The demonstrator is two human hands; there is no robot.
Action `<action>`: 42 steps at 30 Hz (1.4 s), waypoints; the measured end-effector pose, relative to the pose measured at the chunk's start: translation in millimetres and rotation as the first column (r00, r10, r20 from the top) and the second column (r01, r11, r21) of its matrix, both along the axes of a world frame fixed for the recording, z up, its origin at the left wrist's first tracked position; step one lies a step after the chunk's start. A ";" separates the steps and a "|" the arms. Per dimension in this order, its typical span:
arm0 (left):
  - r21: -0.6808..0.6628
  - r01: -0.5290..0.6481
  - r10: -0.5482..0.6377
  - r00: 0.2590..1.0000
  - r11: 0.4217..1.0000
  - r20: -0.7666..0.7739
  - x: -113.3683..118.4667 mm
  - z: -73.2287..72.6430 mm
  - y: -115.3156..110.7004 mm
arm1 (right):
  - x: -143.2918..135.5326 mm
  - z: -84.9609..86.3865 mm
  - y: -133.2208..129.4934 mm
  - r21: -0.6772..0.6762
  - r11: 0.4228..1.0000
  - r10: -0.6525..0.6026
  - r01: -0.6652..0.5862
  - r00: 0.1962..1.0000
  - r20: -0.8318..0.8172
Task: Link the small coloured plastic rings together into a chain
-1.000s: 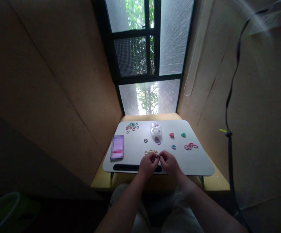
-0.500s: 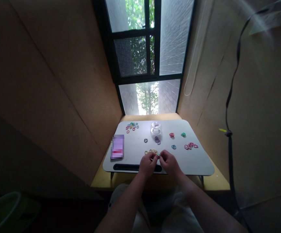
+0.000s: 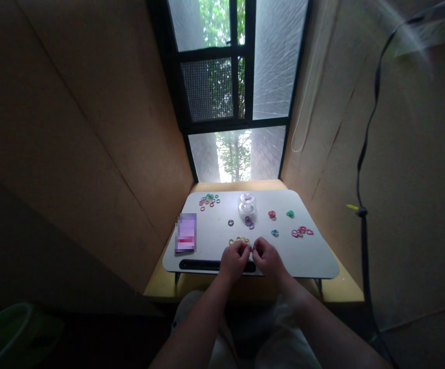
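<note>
Over the front of the white lap table [image 3: 210, 246], my left hand [image 3: 235, 257] and my right hand [image 3: 266, 256] meet fingertip to fingertip. Both are closed in a pinch on a tiny greenish band [image 3: 252, 247], mostly hidden by the fingers. Just beyond my left hand lie several yellow bands [image 3: 239, 240], like small hair ties. Purple bands [image 3: 249, 223] rest in front of a clear round jar [image 3: 247, 206], with a dark band [image 3: 230, 223] to their left. Blue bands [image 3: 275, 233], red bands [image 3: 272, 214], green bands [image 3: 290, 213] and pink bands [image 3: 302, 231] sit in groups on the right.
A mixed heap of coloured bands [image 3: 209, 201] occupies the far left corner. Below it lies a phone-like purple panel [image 3: 186, 233], partly blurred. A black slot [image 3: 199, 265] runs along the front edge. Walls flank the table, a window [image 3: 237, 154] stands behind, and a cable [image 3: 363, 246] hangs at right.
My fingertips have shifted very slightly around the greenish band, which shows less than before. Everything else on the table stays in place.
</note>
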State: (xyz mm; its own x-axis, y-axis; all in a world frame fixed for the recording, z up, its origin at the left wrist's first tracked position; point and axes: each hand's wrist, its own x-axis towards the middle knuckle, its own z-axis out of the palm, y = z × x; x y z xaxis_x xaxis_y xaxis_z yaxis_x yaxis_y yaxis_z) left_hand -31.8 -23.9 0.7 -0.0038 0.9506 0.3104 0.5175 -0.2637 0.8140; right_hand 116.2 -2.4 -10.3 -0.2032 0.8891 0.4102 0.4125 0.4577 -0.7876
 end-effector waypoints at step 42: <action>-0.017 -0.040 0.040 0.999 0.999 0.011 0.6 -3.4 -0.2 | 0.0 6.2 -1.5 -0.036 0.996 0.085 -0.087 0.995 -0.048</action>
State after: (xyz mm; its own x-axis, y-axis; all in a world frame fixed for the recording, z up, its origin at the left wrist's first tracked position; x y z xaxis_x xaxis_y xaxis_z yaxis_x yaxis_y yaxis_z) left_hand -31.2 -24.1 -2.7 -0.0450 0.9546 0.2945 0.5183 -0.2297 0.8238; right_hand 116.2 -3.9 -4.1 -0.2610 0.8841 0.3876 0.3354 0.4596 -0.8224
